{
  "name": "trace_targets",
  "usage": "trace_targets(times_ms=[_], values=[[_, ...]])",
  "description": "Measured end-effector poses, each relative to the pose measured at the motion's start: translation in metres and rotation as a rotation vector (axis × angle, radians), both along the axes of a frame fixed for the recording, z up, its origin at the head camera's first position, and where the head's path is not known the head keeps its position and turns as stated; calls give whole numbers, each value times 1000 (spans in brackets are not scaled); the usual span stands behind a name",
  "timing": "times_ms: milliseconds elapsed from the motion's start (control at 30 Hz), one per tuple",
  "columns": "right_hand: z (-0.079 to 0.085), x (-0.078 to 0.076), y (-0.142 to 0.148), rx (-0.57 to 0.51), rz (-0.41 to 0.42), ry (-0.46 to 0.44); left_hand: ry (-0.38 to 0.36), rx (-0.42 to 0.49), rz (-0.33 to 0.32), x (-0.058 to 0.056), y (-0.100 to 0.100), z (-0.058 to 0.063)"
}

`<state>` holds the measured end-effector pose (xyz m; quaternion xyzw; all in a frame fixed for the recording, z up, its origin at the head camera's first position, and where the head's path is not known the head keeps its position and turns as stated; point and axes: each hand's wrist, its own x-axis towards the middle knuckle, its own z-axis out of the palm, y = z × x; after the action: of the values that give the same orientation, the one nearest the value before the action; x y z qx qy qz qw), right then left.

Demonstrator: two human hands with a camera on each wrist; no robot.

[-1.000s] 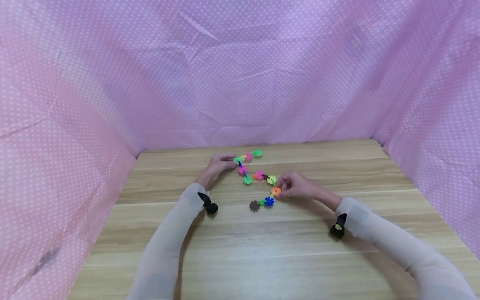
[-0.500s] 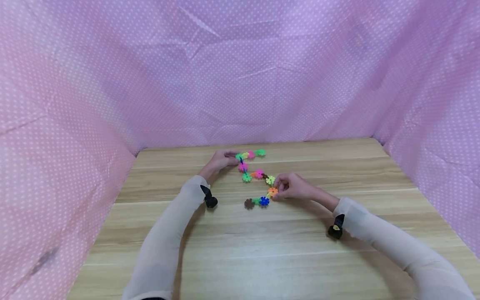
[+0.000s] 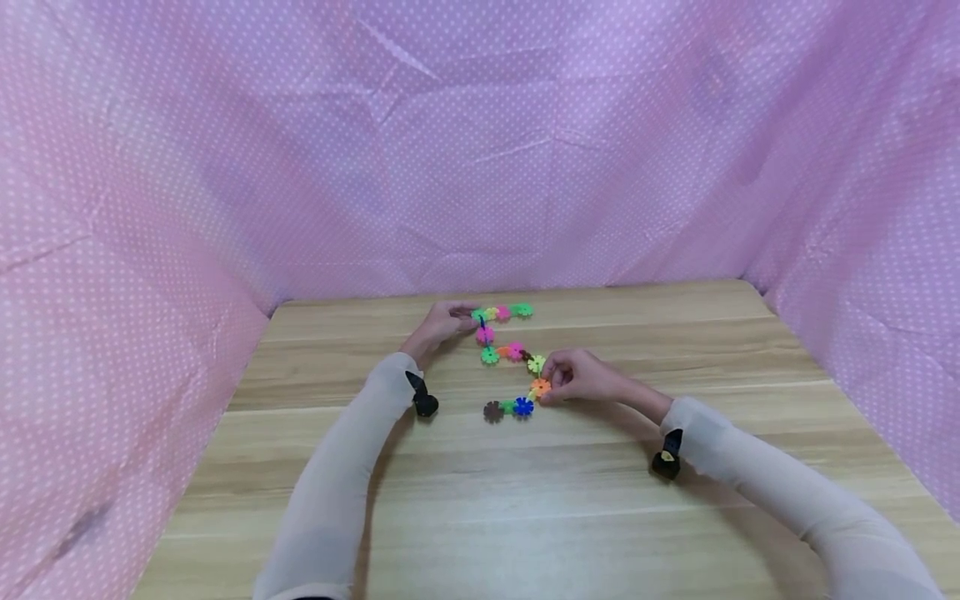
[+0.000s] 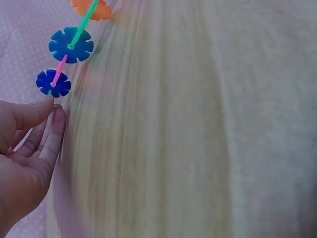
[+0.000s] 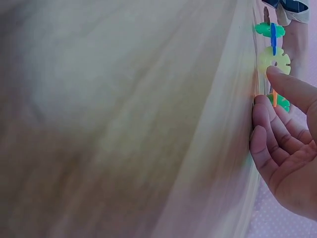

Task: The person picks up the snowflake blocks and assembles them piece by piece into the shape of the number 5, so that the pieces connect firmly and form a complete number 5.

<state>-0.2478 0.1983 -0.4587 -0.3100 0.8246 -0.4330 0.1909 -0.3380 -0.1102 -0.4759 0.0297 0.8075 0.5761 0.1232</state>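
A winding chain of interlocking plastic snowflake discs (image 3: 515,351) in green, pink, yellow, orange, blue and brown lies on the table, bent roughly like an S. At its upper left bend, my left hand (image 3: 442,323) pinches a green disc (image 3: 478,315) between thumb and fingers. In the left wrist view a blue disc (image 4: 53,83) stands just beyond those fingertips. My right hand (image 3: 587,375) pinches the chain at the orange disc (image 3: 541,388) on the lower right bend. The right wrist view has the thumb against a yellow disc (image 5: 275,61), other fingers curled beneath.
The wood-grain table (image 3: 480,500) stretches toward the body in front of the chain. A pink dotted cloth (image 3: 480,150) hangs behind it and along both sides. The brown disc (image 3: 493,412) forms the chain's near end; a green disc (image 3: 523,310) forms its far end.
My right hand has shifted a little left, carrying the chain's lower bend and brown end with it. The upper end has moved slightly right, and my left hand keeps its pinch.
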Motion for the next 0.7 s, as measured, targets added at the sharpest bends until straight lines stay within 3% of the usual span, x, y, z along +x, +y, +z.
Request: trace_targets(times_ms=[300,700], values=[[-4,-4,-2,17,-2,20,-35,49,16,-3,1,-2],[1,-6,-2,16,1,-31,-48,61,37,-6,3,-3]])
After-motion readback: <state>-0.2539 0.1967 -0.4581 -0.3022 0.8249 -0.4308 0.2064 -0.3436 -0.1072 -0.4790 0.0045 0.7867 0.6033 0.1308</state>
